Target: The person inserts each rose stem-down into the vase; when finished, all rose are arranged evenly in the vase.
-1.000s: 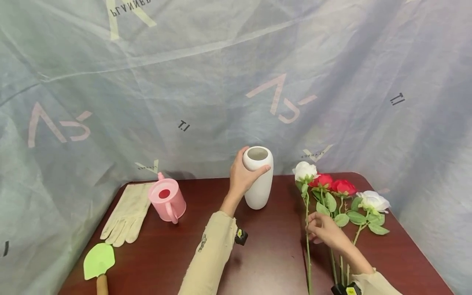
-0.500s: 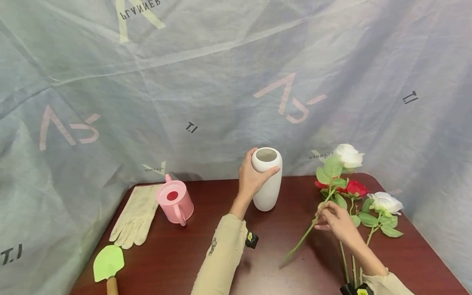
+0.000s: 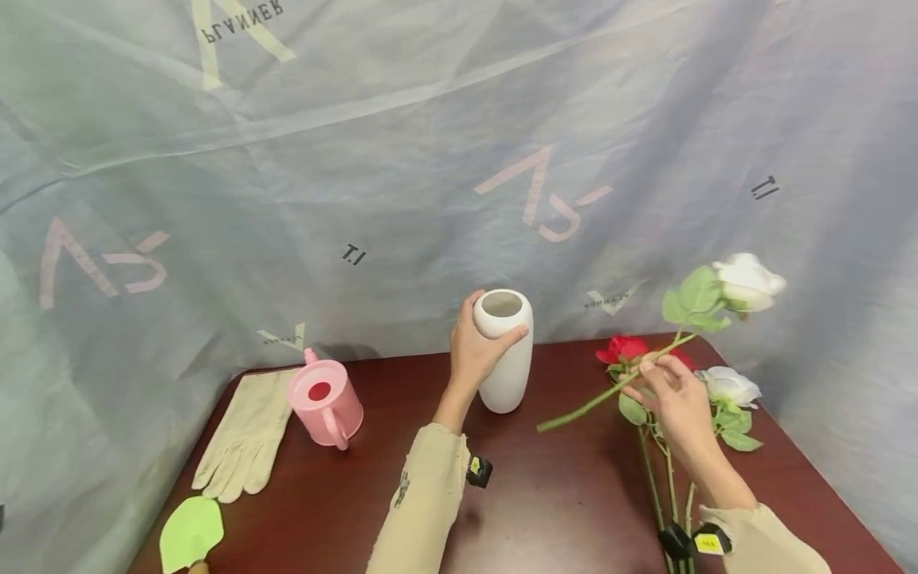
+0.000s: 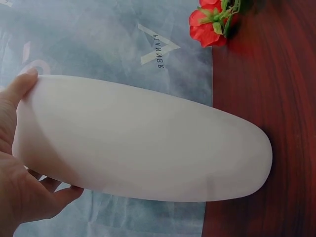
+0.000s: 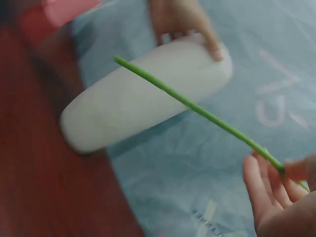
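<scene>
A white vase [image 3: 508, 371] stands upright near the back of the table, its mouth facing up. Around its upper part, just below the rim, my left hand [image 3: 476, 347] grips it, as the left wrist view also shows. My right hand [image 3: 681, 406] pinches the green stem [image 3: 591, 402] of a white artificial rose [image 3: 749, 281] between thumb and fingers. The rose is held in the air, slanted, bloom up to the right and cut end toward the vase. In the right wrist view the stem [image 5: 197, 109] crosses in front of the vase [image 5: 143, 94], apparently apart from it.
Red roses [image 3: 622, 349] and another white rose [image 3: 730, 387] lie at the table's right side, partly behind my right hand. A pink watering can [image 3: 326, 402], a cream glove [image 3: 247, 434] and a green trowel [image 3: 191, 530] lie left. A grey cloth backdrop [image 3: 402, 199] hangs behind.
My right hand has lifted the white rose off the table, moving up and right. Its stem has swung from near vertical to a slant. The left hand stays on the vase.
</scene>
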Motion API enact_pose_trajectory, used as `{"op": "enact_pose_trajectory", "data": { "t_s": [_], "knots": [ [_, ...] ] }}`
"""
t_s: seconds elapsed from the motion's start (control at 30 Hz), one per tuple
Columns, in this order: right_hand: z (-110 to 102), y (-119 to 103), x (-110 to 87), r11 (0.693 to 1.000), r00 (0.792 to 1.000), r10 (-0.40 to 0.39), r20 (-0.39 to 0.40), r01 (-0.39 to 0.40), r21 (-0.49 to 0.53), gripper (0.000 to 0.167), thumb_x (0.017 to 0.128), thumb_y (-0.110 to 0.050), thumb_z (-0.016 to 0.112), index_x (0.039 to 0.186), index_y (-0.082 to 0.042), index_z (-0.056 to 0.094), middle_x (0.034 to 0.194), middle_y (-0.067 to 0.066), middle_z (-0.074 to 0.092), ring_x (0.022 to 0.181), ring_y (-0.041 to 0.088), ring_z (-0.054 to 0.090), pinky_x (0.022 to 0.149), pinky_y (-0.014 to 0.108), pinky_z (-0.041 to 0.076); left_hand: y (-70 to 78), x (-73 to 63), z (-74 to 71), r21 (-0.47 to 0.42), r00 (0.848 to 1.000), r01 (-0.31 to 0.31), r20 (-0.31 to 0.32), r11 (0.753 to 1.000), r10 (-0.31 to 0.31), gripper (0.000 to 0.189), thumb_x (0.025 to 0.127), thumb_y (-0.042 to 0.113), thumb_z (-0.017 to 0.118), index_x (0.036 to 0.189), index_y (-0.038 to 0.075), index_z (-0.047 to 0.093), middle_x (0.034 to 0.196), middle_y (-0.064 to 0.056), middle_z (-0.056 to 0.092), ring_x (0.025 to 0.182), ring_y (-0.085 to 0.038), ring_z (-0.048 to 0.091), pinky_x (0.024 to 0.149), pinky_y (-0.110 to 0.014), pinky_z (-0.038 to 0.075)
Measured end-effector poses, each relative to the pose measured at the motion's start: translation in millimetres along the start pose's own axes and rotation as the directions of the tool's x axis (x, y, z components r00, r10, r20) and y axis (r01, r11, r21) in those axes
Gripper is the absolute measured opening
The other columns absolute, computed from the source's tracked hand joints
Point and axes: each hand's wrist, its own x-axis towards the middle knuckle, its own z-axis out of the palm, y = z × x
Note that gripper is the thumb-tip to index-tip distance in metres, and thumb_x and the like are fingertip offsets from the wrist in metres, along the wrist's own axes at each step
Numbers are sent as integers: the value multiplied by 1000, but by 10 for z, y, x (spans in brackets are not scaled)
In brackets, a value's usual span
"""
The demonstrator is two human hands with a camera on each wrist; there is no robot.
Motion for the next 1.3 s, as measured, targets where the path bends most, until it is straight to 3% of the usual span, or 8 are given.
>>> {"op": "enact_pose_trajectory", "data": {
  "t_s": [0.07, 0.2, 0.23, 0.3, 0.43, 0.9, 1.13, 1.3],
  "knots": [
    [23, -21, 67, 990, 999, -29, -40, 34, 136, 5, 94, -6, 53, 95, -1, 55, 87, 5, 64, 84, 17, 65, 77, 35, 51, -6, -11, -33, 3, 1000, 12, -14, 1000, -12, 84, 64, 41, 83, 136, 22, 43, 118, -2, 57, 100, -17, 54, 78, -39, 46],
    [63, -116, 179, 925, 996, -38, -84, 67, 374, 5, 94, 0, 50, 93, 1, 55, 86, 10, 62, 85, 23, 65, 78, 35, 51, -12, -8, -54, 8, 1000, 7, -18, 1000, -7, 85, 65, 43, 82, 136, 19, 42, 119, 0, 56, 103, -18, 53, 79, -38, 45],
    [209, -290, 137, 929, 992, -29, -119, 70, 363, 6, 95, 1, 49, 93, 2, 54, 85, 10, 61, 85, 23, 65, 78, 34, 51, -13, -6, -54, 7, 1000, 4, -13, 1000, -4, 86, 65, 43, 82, 137, 18, 42, 119, 0, 56, 103, -18, 53, 79, -38, 45],
    [269, -351, 166, 906, 991, -18, -132, 72, 418, 7, 95, 3, 47, 92, 4, 54, 85, 12, 60, 87, 25, 65, 78, 34, 51, -10, -5, -59, 2, 1000, 0, -7, 1000, 0, 86, 66, 43, 82, 137, 17, 42, 118, 0, 57, 103, -19, 53, 79, -39, 45],
    [442, -426, 233, 896, 982, 2, -188, 82, 436, 7, 94, 2, 48, 91, 4, 54, 84, 13, 60, 87, 26, 65, 78, 34, 51, -18, -7, -85, 4, 1000, 4, -25, 1000, -4, 85, 65, 40, 83, 136, 18, 42, 118, -3, 57, 103, -20, 54, 79, -40, 45],
    [927, -623, 718, 921, 941, -50, -335, 173, 348, 5, 91, 1, 56, 86, 3, 54, 82, 14, 57, 82, 28, 63, 72, 34, 53, -36, 12, -5, 19, 999, -8, -34, 1000, 8, 83, 63, 40, 84, 134, 22, 44, 115, 4, 57, 98, -15, 54, 76, -34, 46],
    [1147, -518, 910, 977, 924, -104, -367, 164, 135, 5, 92, -1, 55, 87, 0, 54, 80, 11, 57, 78, 25, 64, 67, 31, 54, -15, 4, 12, 22, 999, -10, -30, 1000, 11, 84, 63, 39, 84, 134, 19, 44, 115, 3, 58, 98, -16, 55, 77, -33, 46],
    [1265, -417, 971, 988, 927, -149, -344, 157, -5, 6, 92, -3, 56, 86, 0, 55, 79, 10, 57, 74, 20, 64, 66, 28, 54, -4, -3, 16, 28, 1000, -3, -22, 1000, 3, 85, 63, 40, 84, 134, 17, 44, 116, 3, 58, 99, -16, 54, 78, -33, 45]
  ]
}}
